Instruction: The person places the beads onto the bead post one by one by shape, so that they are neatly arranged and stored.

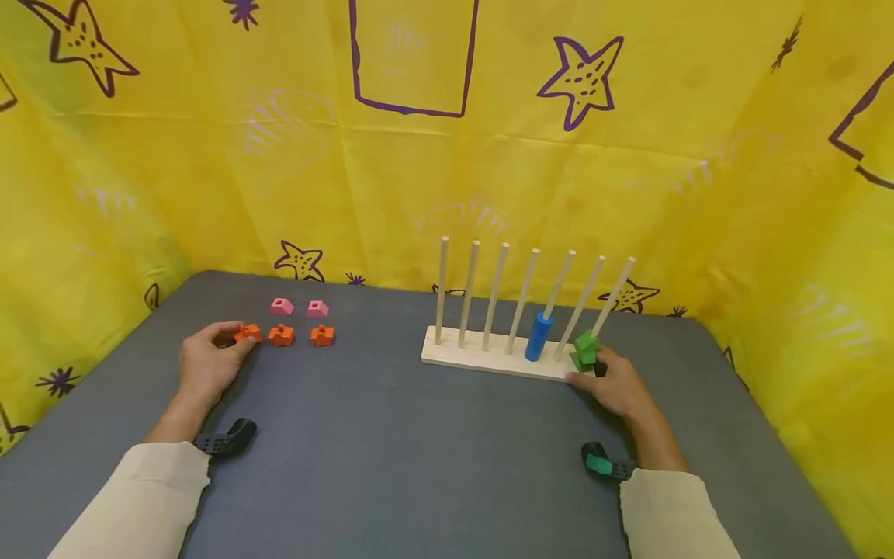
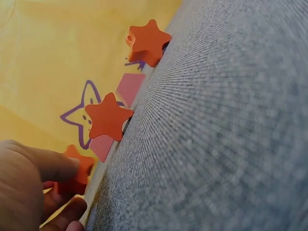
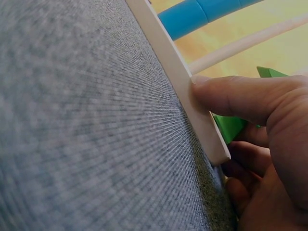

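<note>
My left hand (image 1: 208, 363) pinches the leftmost orange star bead (image 2: 72, 175) between thumb and fingers, at the left of the table. Two more orange star beads, a middle one (image 1: 281, 335) and a right one (image 1: 322, 335), stand in a row beside it. On the right, my right hand (image 1: 620, 384) grips the right end of the wooden peg stand (image 1: 482, 358). Its thumb presses the front edge of the base, and the other fingers reach behind, partly hidden. Green angular beads (image 1: 585, 351) sit on the rightmost peg, next to those fingers.
Blue cylinder beads (image 1: 538, 338) are stacked on another peg; the remaining pegs are bare. Behind the stars lie two pink beads, a left one (image 1: 282, 306) and a right one (image 1: 317, 309). A yellow patterned cloth (image 1: 391, 178) hangs around the grey table (image 1: 391, 458).
</note>
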`<state>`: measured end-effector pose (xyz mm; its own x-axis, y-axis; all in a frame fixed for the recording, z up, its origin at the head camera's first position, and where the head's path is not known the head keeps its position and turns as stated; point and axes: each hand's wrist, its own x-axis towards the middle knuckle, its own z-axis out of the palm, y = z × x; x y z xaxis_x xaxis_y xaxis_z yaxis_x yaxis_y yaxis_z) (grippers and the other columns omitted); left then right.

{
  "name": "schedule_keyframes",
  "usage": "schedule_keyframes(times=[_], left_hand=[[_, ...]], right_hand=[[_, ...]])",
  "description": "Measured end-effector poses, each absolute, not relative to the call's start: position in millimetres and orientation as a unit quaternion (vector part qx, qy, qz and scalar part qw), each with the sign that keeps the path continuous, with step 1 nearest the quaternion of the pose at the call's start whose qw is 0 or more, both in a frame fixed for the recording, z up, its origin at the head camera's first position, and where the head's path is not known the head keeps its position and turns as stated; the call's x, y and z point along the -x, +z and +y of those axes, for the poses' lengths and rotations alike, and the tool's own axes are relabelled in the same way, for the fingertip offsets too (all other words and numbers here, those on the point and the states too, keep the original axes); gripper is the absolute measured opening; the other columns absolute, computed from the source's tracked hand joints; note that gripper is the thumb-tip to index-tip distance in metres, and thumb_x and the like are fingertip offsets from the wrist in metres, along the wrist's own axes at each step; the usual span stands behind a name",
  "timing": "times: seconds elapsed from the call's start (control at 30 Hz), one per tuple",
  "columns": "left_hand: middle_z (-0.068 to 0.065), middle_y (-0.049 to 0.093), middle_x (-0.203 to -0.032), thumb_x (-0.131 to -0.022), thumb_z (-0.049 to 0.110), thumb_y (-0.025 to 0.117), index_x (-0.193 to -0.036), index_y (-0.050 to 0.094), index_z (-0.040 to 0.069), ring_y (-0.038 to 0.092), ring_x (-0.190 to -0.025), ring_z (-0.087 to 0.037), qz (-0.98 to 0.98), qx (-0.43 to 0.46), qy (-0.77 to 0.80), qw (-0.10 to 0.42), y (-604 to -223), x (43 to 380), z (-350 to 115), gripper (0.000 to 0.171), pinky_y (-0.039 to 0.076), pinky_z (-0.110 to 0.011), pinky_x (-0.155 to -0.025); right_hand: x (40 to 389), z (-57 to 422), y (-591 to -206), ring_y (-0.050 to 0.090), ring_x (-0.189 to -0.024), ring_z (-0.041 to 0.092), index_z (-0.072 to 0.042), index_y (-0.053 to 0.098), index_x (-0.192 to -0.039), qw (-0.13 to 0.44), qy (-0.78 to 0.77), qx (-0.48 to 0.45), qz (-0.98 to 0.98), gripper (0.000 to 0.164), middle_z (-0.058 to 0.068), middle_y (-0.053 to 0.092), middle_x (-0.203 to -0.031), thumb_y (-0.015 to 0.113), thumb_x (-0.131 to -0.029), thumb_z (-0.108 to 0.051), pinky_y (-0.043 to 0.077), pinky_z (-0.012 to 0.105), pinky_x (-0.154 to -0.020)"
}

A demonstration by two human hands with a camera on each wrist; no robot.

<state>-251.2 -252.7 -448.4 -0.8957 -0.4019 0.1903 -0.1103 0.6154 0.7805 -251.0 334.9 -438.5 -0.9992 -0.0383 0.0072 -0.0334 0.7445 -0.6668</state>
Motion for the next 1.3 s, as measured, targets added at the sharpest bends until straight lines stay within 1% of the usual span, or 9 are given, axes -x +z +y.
schedule_keyframes(times=[0.17,0.3,0.4,0.5,0.73,0.8,1.03,1.13,1.3], left_hand=[[-0.007,0.060,-0.106,-0.090,0.021,0.070,-0.127,0.059,-0.002,0.052,-0.081,-0.004,-0.835,-0.184,-0.479,0.202,-437,251,-250,0.045,0.046,-0.010,-0.060],[0.009,0.059,-0.094,-0.087,0.021,0.073,-0.123,0.062,0.000,0.055,-0.082,-0.002,-0.802,-0.184,-0.523,0.222,-426,248,-243,0.042,0.047,-0.010,-0.060],[0.013,0.060,-0.092,-0.086,0.018,0.075,-0.121,0.064,0.000,0.057,-0.083,-0.002,-0.792,-0.158,-0.541,0.236,-418,245,-232,0.041,0.047,-0.010,-0.062],[0.012,0.062,-0.094,-0.086,0.016,0.075,-0.120,0.064,-0.002,0.058,-0.084,-0.003,-0.794,-0.117,-0.540,0.252,-409,241,-216,0.041,0.047,-0.010,-0.063],[0.009,0.065,-0.100,-0.087,0.011,0.073,-0.120,0.063,-0.006,0.062,-0.086,-0.004,-0.794,-0.009,-0.548,0.261,-382,232,-175,0.038,0.049,-0.012,-0.070],[0.006,0.067,-0.098,-0.087,0.011,0.073,-0.120,0.064,-0.004,0.063,-0.083,-0.006,-0.792,0.019,-0.554,0.258,-374,232,-163,0.037,0.050,-0.014,-0.064],[0.000,0.068,-0.098,-0.086,0.004,0.073,-0.119,0.064,-0.006,0.066,-0.075,-0.011,-0.759,0.100,-0.597,0.239,-353,236,-136,0.036,0.053,-0.019,-0.070],[-0.001,0.068,-0.097,-0.087,0.007,0.073,-0.119,0.065,-0.003,0.064,-0.070,-0.013,-0.758,0.116,-0.602,0.224,-343,236,-125,0.035,0.053,-0.021,-0.064],[-0.005,0.066,-0.101,-0.087,0.005,0.073,-0.118,0.065,-0.004,0.064,-0.084,-0.016,-0.757,0.160,-0.598,0.209,-328,241,-99,0.033,0.052,-0.022,-0.072]], right_hand=[[253,333,-435,0.048,-0.100,0.039,0.004,0.058,-0.107,0.004,-0.360,0.016,0.933,0.044,0.026,0.053,-0.121,0.073,-0.086,-0.032,0.039,0.055,-0.089],[253,332,-433,0.048,-0.100,0.039,0.004,0.059,-0.106,0.007,-0.359,0.015,0.933,0.043,0.026,0.053,-0.121,0.073,-0.086,-0.031,0.040,0.055,-0.089],[253,332,-434,0.049,-0.098,0.038,0.003,0.058,-0.104,0.006,-0.357,0.014,0.934,0.042,0.025,0.054,-0.118,0.074,-0.086,-0.031,0.040,0.053,-0.087],[253,332,-436,0.048,-0.096,0.037,0.003,0.058,-0.103,0.007,-0.354,0.014,0.935,0.041,0.024,0.054,-0.115,0.074,-0.086,-0.031,0.040,0.052,-0.085],[252,334,-438,0.047,-0.102,0.040,0.005,0.058,-0.109,0.013,-0.366,0.005,0.931,0.045,0.027,0.052,-0.124,0.073,-0.086,-0.032,0.038,0.057,-0.091],[252,335,-438,0.047,-0.103,0.040,0.005,0.058,-0.109,0.011,-0.368,0.002,0.930,0.046,0.027,0.052,-0.124,0.074,-0.086,-0.032,0.038,0.057,-0.091],[251,338,-440,0.047,-0.099,0.038,0.004,0.058,-0.107,0.012,-0.358,0.001,0.934,0.045,0.024,0.053,-0.119,0.074,-0.086,-0.032,0.039,0.054,-0.089],[250,338,-439,0.047,-0.099,0.038,0.004,0.058,-0.108,0.014,-0.358,0.000,0.934,0.046,0.025,0.053,-0.120,0.073,-0.086,-0.033,0.039,0.055,-0.090],[250,337,-440,0.047,-0.100,0.039,0.004,0.058,-0.108,0.013,-0.361,-0.003,0.933,0.046,0.025,0.052,-0.120,0.074,-0.086,-0.033,0.038,0.056,-0.091]])
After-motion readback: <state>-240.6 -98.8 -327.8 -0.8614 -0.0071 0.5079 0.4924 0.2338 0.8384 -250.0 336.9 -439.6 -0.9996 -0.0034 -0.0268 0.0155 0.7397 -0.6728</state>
